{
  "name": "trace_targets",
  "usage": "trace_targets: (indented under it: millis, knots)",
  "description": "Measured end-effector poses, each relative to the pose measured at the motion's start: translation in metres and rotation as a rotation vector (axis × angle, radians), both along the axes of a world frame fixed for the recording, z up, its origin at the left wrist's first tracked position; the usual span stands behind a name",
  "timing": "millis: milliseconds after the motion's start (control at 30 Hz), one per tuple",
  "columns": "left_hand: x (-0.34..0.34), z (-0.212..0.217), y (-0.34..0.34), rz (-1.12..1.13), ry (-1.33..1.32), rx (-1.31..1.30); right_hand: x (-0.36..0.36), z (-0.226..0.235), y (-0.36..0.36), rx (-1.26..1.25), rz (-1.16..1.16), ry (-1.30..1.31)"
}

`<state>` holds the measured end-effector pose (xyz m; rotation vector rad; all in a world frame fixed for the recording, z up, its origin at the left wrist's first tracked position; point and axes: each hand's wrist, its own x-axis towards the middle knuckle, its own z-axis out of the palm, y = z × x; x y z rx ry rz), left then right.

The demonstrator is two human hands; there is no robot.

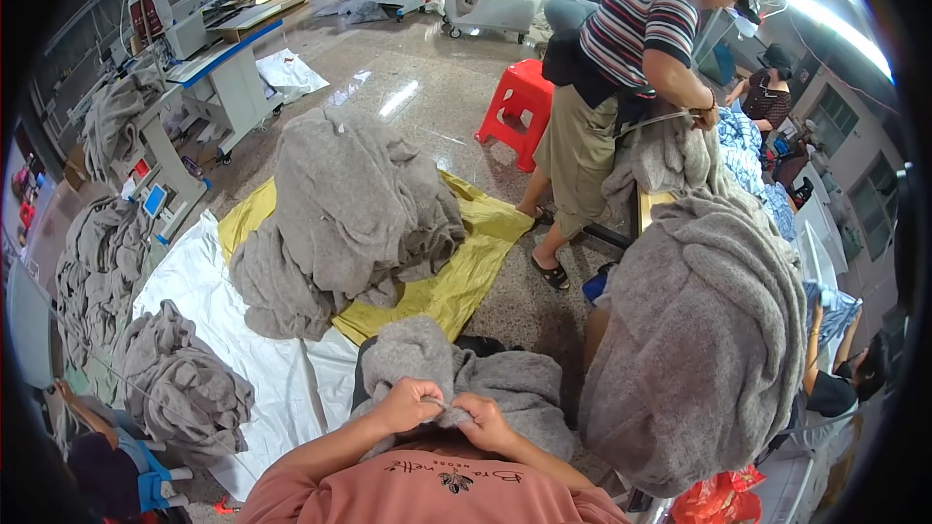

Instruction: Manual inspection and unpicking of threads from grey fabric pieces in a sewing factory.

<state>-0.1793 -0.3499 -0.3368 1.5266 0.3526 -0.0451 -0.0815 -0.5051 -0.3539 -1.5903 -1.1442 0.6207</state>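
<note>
A grey knitted garment (515, 383) lies bunched across my lap, its far folds rising in front of my hands. My left hand (410, 405) is closed on an edge of it, thumb and fingers pinched together. Right beside it, my right hand (485, 420) grips the same edge, so a short stretch of knit sits between the two. My fingertips partly hide the gripped edge. Both forearms come in low, against my pink shirt.
A tall heap of grey knits (340, 213) sits on yellow and white sheets (291, 364) ahead. Another large grey pile (694, 340) stands close on my right. Beyond it a person in a striped shirt (636, 24) bends over fabric, near a red stool (517, 112). Sewing machine tables (214, 63) line the left.
</note>
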Motion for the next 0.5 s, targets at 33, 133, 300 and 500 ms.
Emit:
trace_targets:
  millis: [33, 133, 300, 500]
  knots:
    - [0.001, -0.001, -0.002, 0.003, 0.000, 0.000, 0.000, 0.002, 0.001, 0.000, 0.003, 0.000]
    - [0.001, -0.007, -0.006, -0.102, 0.024, 0.026, 0.000, 0.013, 0.005, 0.067, -0.043, -0.065]
    - [-0.001, -0.007, -0.003, 0.046, 0.031, -0.282, 0.000, 0.012, 0.004, 0.029, -0.019, -0.011]
    - [-0.003, 0.001, -0.003, 0.017, 0.030, -0.167, 0.006, 0.013, 0.006, -0.047, 0.047, 0.041]
